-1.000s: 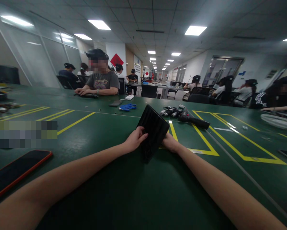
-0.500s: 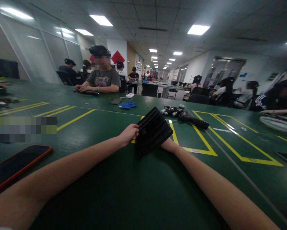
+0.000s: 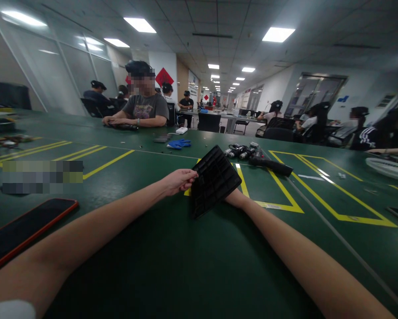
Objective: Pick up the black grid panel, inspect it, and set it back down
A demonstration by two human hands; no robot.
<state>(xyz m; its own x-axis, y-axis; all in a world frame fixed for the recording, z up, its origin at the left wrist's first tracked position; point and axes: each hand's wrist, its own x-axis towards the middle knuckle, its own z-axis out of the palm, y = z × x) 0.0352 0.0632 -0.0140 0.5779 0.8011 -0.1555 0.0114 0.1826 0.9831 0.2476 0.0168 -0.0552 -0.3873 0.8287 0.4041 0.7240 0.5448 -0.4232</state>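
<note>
Fingers [image 3: 189, 176] of the left hand [image 3: 179, 180] bunch closed at the left edge of a black tray [image 3: 216, 173] in mid-frame; whether they grip it, I cannot tell. The right hand [image 3: 236, 198] reaches behind the tray's lower right edge, its fingers hidden, their state unknown. The tray is a tilted rectangle, ribbed into squares. Smooth green desk [image 3: 199, 266] spreads wide toward the frame's bottom edge; an orange-edged phone [image 3: 29, 228] lies lower left
</note>
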